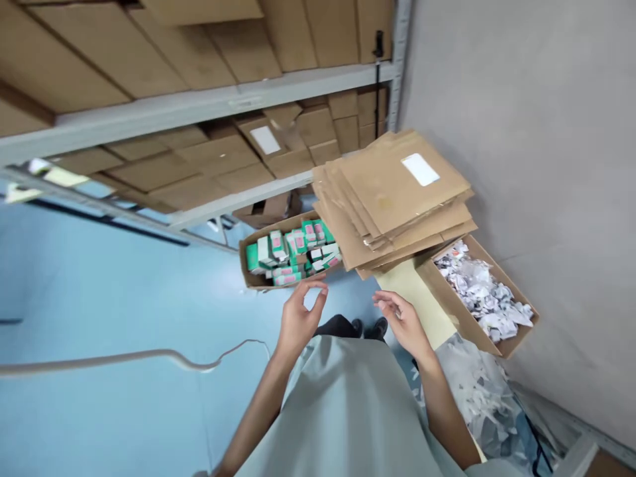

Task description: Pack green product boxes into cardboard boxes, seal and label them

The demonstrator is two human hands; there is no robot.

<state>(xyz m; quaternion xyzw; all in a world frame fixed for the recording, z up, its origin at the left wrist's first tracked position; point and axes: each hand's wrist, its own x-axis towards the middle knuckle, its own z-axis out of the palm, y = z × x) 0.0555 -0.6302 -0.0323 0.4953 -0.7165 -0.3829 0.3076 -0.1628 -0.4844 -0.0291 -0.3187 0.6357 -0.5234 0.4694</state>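
My left hand point(302, 315) hovers in front of my body with nothing in it, thumb and fingers curved apart. Just beyond it, on the floor, is a cardboard box point(247, 273) filled with small green and white cartons point(297, 246). To the right, my right hand point(401, 319) is also free, its fingers loosely bent and spaced from the thumb. Past that hand lies a stack of flattened cardboard boxes point(397, 192), the top one bearing a white label point(420, 169). Neither hand visibly touches the stack.
Metal shelving point(199, 103) packed with brown boxes point(318, 132) runs along the far side. At right, against the grey wall point(527, 132), stands a box of crumpled paper point(484, 291). A clear bag of scraps point(477, 391) sits nearer me. A pale hose point(149, 356) crosses at left.
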